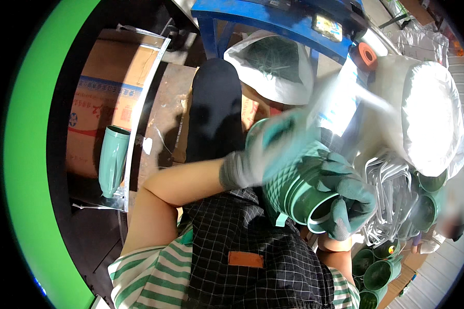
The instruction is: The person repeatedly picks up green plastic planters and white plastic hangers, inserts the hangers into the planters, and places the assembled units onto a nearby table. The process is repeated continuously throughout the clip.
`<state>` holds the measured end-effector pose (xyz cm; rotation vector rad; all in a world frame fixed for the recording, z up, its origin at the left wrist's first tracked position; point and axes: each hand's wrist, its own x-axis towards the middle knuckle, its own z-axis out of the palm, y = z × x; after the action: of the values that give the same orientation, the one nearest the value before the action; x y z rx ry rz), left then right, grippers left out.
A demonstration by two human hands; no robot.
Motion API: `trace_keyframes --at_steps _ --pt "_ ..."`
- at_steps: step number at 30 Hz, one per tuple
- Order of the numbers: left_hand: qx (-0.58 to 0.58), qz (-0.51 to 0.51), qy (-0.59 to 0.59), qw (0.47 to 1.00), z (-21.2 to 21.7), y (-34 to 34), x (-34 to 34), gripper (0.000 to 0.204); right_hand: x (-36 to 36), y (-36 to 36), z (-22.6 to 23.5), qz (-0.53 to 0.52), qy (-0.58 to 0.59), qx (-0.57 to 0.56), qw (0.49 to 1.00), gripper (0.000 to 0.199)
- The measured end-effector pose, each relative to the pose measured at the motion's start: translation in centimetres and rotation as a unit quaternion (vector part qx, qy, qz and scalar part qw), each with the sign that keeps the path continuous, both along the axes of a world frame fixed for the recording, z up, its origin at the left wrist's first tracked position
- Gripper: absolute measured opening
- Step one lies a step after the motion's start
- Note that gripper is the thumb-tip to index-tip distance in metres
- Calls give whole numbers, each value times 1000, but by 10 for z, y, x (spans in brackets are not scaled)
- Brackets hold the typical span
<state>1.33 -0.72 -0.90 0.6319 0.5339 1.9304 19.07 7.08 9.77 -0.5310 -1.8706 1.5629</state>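
Observation:
My gloved right hand (348, 198) is closed on the rim of a green plastic bucket-like piece (278, 198) with a diamond-patterned wall. The piece lies across my lap, its round open end facing me. Over its far side is my gloved left hand (258, 157), smeared by motion, so its fingers cannot be made out. A blurred whitish streak (363, 98) runs up and right from that hand; its kind cannot be told. A black checked apron (232, 226) lies beneath the piece.
On the left, a green tapered tube (114, 162) sits on a conveyor-like tray beside cardboard. Ahead are a white sack (299, 92) and a blue bench (273, 15). To the right are white wire handles (389, 198), a large white bag (433, 118) and several green buckets (379, 275).

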Motion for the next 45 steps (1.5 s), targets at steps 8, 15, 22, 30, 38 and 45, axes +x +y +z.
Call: trace_keyframes --at_steps 8,15,22,30,38,45 --pt "-38 -42 -125 991 -35 -20 -43 33 -23 2 -30 -159 127 72 976 57" --pt "-264 284 544 744 13 -45 -28 33 -35 50 -74 84 150 -451 876 21" --pt "127 106 567 807 43 -61 -1 38 -26 42 -75 63 145 -418 895 20" --pt "7 -4 580 814 85 -58 -10 14 -19 14 -50 -80 4 -114 990 24" --pt "-128 290 406 857 76 -84 -29 35 1 64 -137 -262 -36 -38 964 78" --pt "-198 324 662 646 35 -60 -101 59 72 75 -94 -64 35 -34 997 48"
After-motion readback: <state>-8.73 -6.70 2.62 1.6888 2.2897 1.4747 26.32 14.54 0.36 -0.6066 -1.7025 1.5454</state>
